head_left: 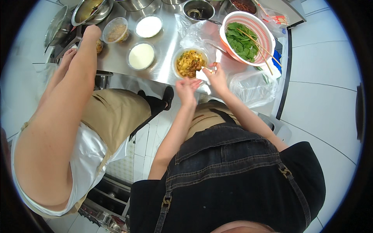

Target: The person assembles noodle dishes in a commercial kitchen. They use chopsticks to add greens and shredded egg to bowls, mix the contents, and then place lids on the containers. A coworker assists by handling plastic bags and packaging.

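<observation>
A round clear plastic bowl of noodles with brown topping (190, 63) stands at the front edge of the steel counter. At its near right rim, my right hand (217, 79) pinches a small white piece that looks like a paper tissue (201, 75). My left hand (187, 89) is just left of it, palm turned up and fingers loosely stretched, the tips close to the tissue. Whether they touch it I cannot tell. Left of the noodles are a tub of pale cream-coloured liquid (141, 56) and a tub of white contents (148, 26).
On the right sits a red-and-white colander (252, 23) of green leaves, with long chopsticks (254, 42) across it. A clear plastic bag (254, 88) hangs over the counter edge. On my left, a co-worker's arm (70, 97) reaches over the counter, beside a lidded container (115, 30).
</observation>
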`<control>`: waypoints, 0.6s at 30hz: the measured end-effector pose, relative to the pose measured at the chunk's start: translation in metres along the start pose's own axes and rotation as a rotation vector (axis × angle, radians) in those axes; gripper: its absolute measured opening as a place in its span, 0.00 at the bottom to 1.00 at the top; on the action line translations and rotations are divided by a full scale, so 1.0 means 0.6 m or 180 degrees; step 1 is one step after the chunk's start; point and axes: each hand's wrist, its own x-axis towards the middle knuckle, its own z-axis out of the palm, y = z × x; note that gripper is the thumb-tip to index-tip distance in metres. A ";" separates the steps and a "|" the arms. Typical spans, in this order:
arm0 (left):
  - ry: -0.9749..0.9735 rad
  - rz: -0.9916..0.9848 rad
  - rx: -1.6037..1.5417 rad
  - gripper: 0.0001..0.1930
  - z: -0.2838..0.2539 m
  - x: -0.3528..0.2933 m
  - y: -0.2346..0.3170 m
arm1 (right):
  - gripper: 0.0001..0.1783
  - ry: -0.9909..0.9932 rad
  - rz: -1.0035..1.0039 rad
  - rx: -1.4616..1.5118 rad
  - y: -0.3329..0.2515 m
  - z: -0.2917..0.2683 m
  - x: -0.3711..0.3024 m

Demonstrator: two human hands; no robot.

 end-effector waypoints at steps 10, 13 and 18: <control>-0.0378 -0.0077 0.1367 0.16 -0.039 0.042 0.091 | 0.22 -0.0283 -0.0576 0.0369 -0.004 -0.047 0.063; -0.0385 0.0012 0.1344 0.12 -0.029 0.050 0.084 | 0.22 -0.0154 -0.0091 0.0849 0.017 -0.021 0.012; -0.0286 0.0182 0.0384 0.12 -0.013 0.015 0.010 | 0.22 -0.0852 0.0469 0.0672 0.030 -0.005 -0.092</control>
